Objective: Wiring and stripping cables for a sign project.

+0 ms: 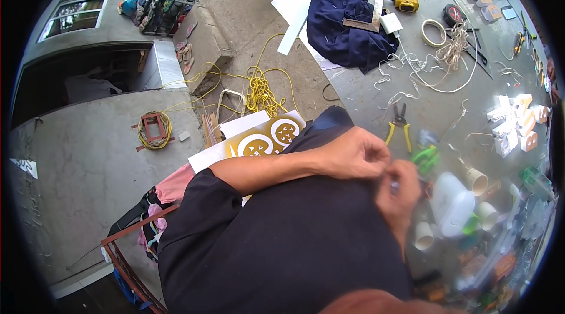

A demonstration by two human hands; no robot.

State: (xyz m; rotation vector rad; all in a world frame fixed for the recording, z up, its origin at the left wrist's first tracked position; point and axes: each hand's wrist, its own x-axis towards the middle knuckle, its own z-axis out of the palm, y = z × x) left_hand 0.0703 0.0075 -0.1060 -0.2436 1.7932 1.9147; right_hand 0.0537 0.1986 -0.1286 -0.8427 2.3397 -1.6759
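Observation:
My two hands meet in front of my dark shirt, at the near edge of the grey table (435,143). The fingers of my left hand (360,154) are curled into a pinch, palm side toward the right. Against its fingertips, my right hand (400,193) is closed too, a little blurred. Whatever sits between the fingers is too small or hidden to make out. Just beyond them lie wire cutters with yellow handles (399,127) and a bright green tool (425,160). To the right of my right hand stands a white plastic bottle (452,203).
Farther up the table are a dark blue cloth (347,22), a tape roll (434,32), loose white wires (412,75) and a yellow battery adapter (406,0). White block pieces (512,125) stand at right. Yellow cord (262,93) lies tangled on the floor at left.

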